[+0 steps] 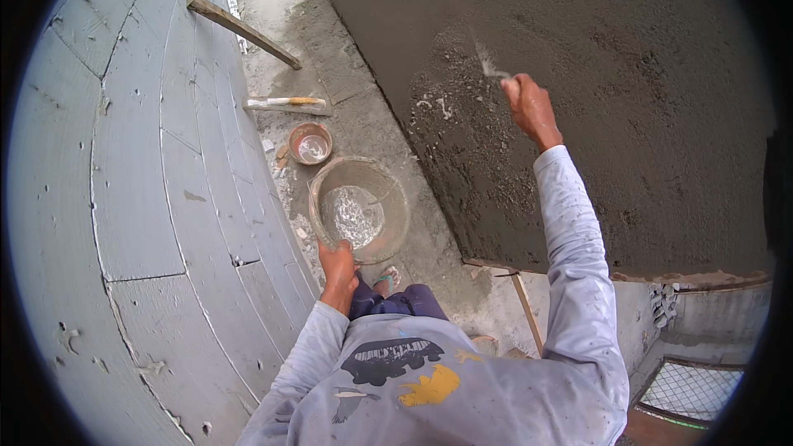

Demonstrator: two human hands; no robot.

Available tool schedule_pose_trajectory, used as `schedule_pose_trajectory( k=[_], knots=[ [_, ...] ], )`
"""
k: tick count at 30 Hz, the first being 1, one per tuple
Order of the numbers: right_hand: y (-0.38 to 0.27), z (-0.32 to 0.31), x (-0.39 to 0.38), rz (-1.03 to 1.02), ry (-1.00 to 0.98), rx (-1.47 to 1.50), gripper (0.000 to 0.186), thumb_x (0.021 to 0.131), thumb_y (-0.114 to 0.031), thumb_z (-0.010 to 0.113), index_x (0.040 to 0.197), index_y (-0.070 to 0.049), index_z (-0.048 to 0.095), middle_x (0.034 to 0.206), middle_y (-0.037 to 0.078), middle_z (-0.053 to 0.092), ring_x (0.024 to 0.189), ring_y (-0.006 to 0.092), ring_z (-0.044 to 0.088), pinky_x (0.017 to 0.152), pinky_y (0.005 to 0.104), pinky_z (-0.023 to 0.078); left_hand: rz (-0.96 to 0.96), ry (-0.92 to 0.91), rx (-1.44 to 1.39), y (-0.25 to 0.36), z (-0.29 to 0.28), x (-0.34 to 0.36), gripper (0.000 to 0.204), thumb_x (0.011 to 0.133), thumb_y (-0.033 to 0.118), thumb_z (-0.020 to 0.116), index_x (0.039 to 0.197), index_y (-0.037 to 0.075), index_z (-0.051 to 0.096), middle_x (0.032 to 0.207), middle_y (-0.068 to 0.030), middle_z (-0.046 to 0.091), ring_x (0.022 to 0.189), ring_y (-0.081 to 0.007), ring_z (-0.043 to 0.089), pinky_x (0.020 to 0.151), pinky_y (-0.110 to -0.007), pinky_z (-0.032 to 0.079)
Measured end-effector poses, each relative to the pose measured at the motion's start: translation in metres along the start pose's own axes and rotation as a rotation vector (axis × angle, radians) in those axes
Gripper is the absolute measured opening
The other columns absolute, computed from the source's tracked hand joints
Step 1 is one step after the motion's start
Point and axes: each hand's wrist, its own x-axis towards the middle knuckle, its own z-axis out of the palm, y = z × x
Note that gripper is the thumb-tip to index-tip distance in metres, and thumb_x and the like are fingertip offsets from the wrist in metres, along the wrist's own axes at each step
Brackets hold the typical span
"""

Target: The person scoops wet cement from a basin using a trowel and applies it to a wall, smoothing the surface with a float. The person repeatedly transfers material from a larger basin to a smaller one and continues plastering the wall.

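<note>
My left hand is closed on the near rim of a round, mortar-stained bucket. Wet greyish mix lies in the bottom of this bucket. Up and to the right, my right hand is wrapped round the handle of a trowel, whose thin blade is smeared by motion. Its blade is at the face of a wall coated in wet grey plaster. Rough lumps and splatters of mortar cling to the plaster left of my right hand, while the coat around them looks smoother.
A smaller reddish tub stands beyond the bucket. Farther off, a wooden plank leans by the grey block wall on my left, near a pale bar. Rubble lies along the narrow concrete floor. A mesh panel is at lower right.
</note>
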Motion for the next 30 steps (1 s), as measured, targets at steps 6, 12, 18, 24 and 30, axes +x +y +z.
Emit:
schedule_pose_trajectory(
  k=[6, 12, 18, 24, 30],
  knots=[
    [-0.067, -0.082, -0.121, -0.2, 0.023, 0.137, 0.041, 0.105, -0.045, 0.069, 0.134, -0.015, 0.067, 0.095, 0.012, 0.078, 0.081, 0.0337, 0.077, 0.068, 0.0452, 0.058, 0.179, -0.047, 0.134, -0.047, -0.019, -0.007, 0.067, 0.097, -0.006, 0.053, 0.162, 0.006, 0.041, 0.134, -0.0167, 0.065, 0.103, -0.0256, 0.071, 0.075, -0.033, 0.061],
    [-0.029, 0.063, -0.265, -0.201, -0.569, -0.223, 0.034, 0.096, -0.039, 0.077, 0.121, -0.016, 0.072, 0.115, 0.011, 0.078, 0.096, 0.0363, 0.078, 0.081, 0.0508, 0.06, 0.424, -0.262, 0.351, -0.014, 0.024, -0.067, 0.094, 0.091, -0.016, 0.056, 0.175, 0.011, 0.024, 0.166, -0.0232, 0.05, 0.152, -0.0273, 0.051, 0.121, -0.035, 0.042],
    [-0.037, 0.11, -0.3, -0.072, -0.368, 0.228, 0.038, 0.093, -0.038, 0.079, 0.125, -0.02, 0.073, 0.111, 0.01, 0.076, 0.101, 0.0346, 0.076, 0.082, 0.0507, 0.059, 0.278, -0.264, 0.115, -0.037, 0.0, -0.022, 0.079, 0.092, -0.012, 0.056, 0.166, 0.01, 0.039, 0.145, -0.0172, 0.065, 0.121, -0.0309, 0.07, 0.099, -0.04, 0.06],
    [-0.092, 0.023, -0.221, -0.187, -0.496, 0.457, 0.043, 0.096, -0.039, 0.081, 0.128, -0.012, 0.071, 0.102, 0.005, 0.075, 0.088, 0.0274, 0.074, 0.078, 0.045, 0.057, -0.145, -0.065, 0.094, -0.022, -0.021, -0.017, 0.069, 0.093, -0.007, 0.055, 0.159, 0.008, 0.043, 0.127, -0.0144, 0.066, 0.096, -0.0241, 0.072, 0.049, -0.034, 0.056],
    [-0.071, 0.055, -0.103, 0.156, -1.112, 0.887, 0.062, 0.102, -0.047, 0.074, 0.144, -0.003, 0.062, 0.097, 0.01, 0.074, 0.079, 0.0149, 0.069, 0.075, 0.038, 0.059, -0.082, 0.077, 0.091, -0.055, -0.054, 0.018, 0.069, 0.095, -0.006, 0.054, 0.161, 0.01, 0.042, 0.124, -0.0164, 0.066, 0.094, -0.024, 0.071, 0.053, -0.033, 0.057]
  ],
)
